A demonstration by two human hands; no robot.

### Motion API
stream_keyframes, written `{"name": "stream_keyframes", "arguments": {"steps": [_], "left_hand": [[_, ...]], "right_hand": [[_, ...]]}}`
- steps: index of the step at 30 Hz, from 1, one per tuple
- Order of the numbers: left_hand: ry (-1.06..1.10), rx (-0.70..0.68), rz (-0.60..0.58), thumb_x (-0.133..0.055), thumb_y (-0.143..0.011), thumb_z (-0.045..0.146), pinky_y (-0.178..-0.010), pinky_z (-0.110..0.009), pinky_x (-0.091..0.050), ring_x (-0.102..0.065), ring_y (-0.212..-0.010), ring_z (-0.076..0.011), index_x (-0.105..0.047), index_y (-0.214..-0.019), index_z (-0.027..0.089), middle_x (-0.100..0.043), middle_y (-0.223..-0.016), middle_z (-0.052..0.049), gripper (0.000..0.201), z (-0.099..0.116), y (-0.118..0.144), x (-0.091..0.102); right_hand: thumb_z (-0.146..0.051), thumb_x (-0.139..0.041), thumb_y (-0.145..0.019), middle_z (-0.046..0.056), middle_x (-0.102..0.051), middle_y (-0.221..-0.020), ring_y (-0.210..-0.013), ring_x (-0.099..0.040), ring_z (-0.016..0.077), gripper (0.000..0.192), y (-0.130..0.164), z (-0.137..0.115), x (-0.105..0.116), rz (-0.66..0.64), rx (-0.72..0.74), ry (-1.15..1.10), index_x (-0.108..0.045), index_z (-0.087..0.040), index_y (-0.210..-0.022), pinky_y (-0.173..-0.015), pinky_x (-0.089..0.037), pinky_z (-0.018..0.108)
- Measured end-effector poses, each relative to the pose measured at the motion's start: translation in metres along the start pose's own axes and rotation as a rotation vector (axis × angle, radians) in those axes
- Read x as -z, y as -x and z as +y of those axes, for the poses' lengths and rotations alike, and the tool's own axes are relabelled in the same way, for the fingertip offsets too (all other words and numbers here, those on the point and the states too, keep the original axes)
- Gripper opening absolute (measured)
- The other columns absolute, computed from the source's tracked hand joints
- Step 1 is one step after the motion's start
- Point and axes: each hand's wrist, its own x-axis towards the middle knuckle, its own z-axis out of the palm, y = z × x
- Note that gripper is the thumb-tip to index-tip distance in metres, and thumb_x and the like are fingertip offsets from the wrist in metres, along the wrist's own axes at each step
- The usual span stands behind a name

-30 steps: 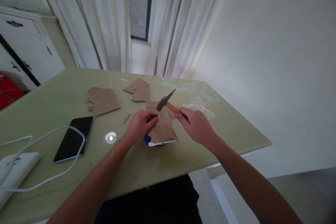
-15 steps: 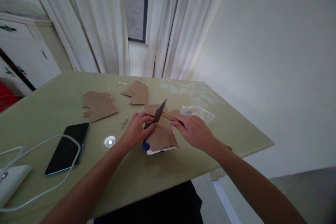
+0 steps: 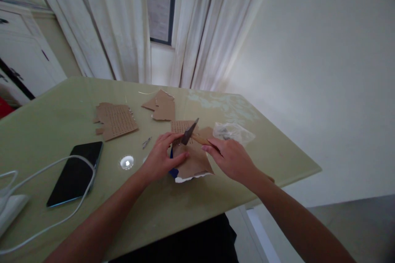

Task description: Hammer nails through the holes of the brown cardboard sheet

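Observation:
My right hand [image 3: 231,158] is closed round the wooden handle of a hammer [image 3: 202,139]. The hammer's dark metal head slants over a piece of brown cardboard [image 3: 196,162] with a torn white front edge and a blue patch at its left. Rows of small dark marks run across the cardboard's far part. My left hand [image 3: 163,154] lies on the left side of the cardboard, thumb stretched apart from the fingers. Its fingertips are beside the hammer head and partly hidden by it. I cannot make out whether a nail stands under the head.
Left of my left hand lie small metal nails [image 3: 147,143], a round clear item [image 3: 126,162] and a phone [image 3: 75,172] crossed by a white cable [image 3: 77,209]. Farther back are marked cardboard [image 3: 119,122] and torn cardboard [image 3: 164,107]. A clear plastic bag [image 3: 233,132] sits to the right.
The hammer head has shifted slightly to the right. My left thumb has moved away from the fingers, down onto the cardboard. The whole view has shifted a little.

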Motion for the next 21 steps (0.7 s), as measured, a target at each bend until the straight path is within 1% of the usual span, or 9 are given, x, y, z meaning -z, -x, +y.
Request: {"name": "stream_keyframes", "arguments": {"steps": [3,4,8,11,13,16,18,19,21], "left_hand": [[0.082,0.021,0.004,-0.084,-0.09,0.049,-0.121,-0.053,-0.051,-0.067,-0.134,-0.0338,-0.068,-0.147,0.025,-0.072,-0.146,-0.012,0.063,0.0,0.003,-0.002],[0.11,0.029,0.008,-0.083,-0.09,0.048,-0.123,-0.054,-0.051,-0.067,-0.136,-0.0337,-0.067,-0.147,0.025,-0.071,-0.147,-0.013,0.063,0.0,0.003,-0.003],[0.196,0.059,0.014,-0.081,-0.091,0.044,-0.121,-0.053,-0.053,-0.066,-0.139,-0.033,-0.065,-0.146,0.024,-0.069,-0.149,-0.014,0.06,0.004,0.003,-0.005],[0.22,0.081,0.003,-0.079,-0.092,0.044,-0.117,-0.052,-0.056,-0.067,-0.139,-0.0332,-0.064,-0.146,0.025,-0.068,-0.151,-0.014,0.06,0.006,0.005,-0.005],[0.231,0.085,0.003,-0.079,-0.092,0.044,-0.118,-0.052,-0.056,-0.066,-0.139,-0.0333,-0.063,-0.147,0.025,-0.067,-0.152,-0.014,0.061,0.005,0.006,-0.005],[0.245,0.088,0.031,-0.078,-0.094,0.043,-0.12,-0.054,-0.054,-0.06,-0.148,-0.0349,-0.06,-0.151,0.026,-0.06,-0.161,-0.015,0.063,0.003,0.009,-0.008],[0.266,0.107,0.066,-0.08,-0.093,0.043,-0.12,-0.055,-0.055,-0.056,-0.154,-0.0368,-0.053,-0.159,0.027,-0.049,-0.171,-0.017,0.073,0.001,0.012,-0.012],[0.289,0.132,0.081,-0.082,-0.092,0.044,-0.12,-0.056,-0.055,-0.055,-0.155,-0.0376,-0.045,-0.165,0.028,-0.043,-0.175,-0.018,0.083,0.0,0.013,-0.014],[0.357,0.214,0.105,-0.085,-0.09,0.047,-0.119,-0.057,-0.057,-0.054,-0.156,-0.0388,-0.025,-0.176,0.032,-0.033,-0.181,-0.021,0.106,-0.001,0.014,-0.017]], "right_hand": [[-0.044,-0.054,-0.117,0.006,-0.079,-0.084,-0.077,-0.07,0.0222,0.037,0.0,0.002,0.0,0.071,-0.031,-0.039,-0.075,-0.022,-0.096,-0.069,-0.03,0.034],[-0.044,-0.054,-0.117,0.006,-0.079,-0.084,-0.076,-0.069,0.0221,0.037,0.0,0.002,-0.001,0.07,-0.033,-0.037,-0.075,-0.022,-0.096,-0.069,-0.029,0.034],[-0.042,-0.055,-0.115,0.005,-0.078,-0.08,-0.072,-0.067,0.0209,0.035,0.0,0.003,-0.008,-0.017,-0.013,-0.002,-0.077,-0.023,-0.096,-0.066,-0.027,0.034],[-0.046,-0.054,-0.116,0.005,-0.078,-0.081,-0.071,-0.066,0.0208,0.037,-0.001,0.004,-0.012,0.024,-0.03,-0.023,-0.077,-0.023,-0.097,-0.067,-0.028,0.034],[-0.046,-0.053,-0.116,0.006,-0.078,-0.082,-0.072,-0.066,0.021,0.038,-0.001,0.005,-0.013,0.047,-0.041,-0.04,-0.076,-0.022,-0.098,-0.068,-0.028,0.034],[-0.043,-0.055,-0.115,0.005,-0.077,-0.081,-0.072,-0.064,0.0205,0.035,-0.002,0.004,-0.013,0.005,-0.026,-0.054,-0.075,-0.022,-0.095,-0.068,-0.028,0.034],[-0.042,-0.056,-0.114,0.003,-0.073,-0.077,-0.069,-0.062,0.0195,0.035,-0.004,0.006,-0.013,0.011,-0.014,-0.098,-0.074,-0.022,-0.092,-0.067,-0.028,0.033],[-0.043,-0.056,-0.113,0.002,-0.071,-0.074,-0.068,-0.06,0.0186,0.035,-0.006,0.007,-0.013,0.048,-0.016,-0.142,-0.072,-0.022,-0.09,-0.067,-0.029,0.033],[-0.045,-0.057,-0.112,-0.001,-0.063,-0.069,-0.063,-0.055,0.0163,0.036,-0.013,0.014,-0.015,0.189,-0.031,-0.272,-0.069,-0.022,-0.087,-0.065,-0.031,0.031]]}}
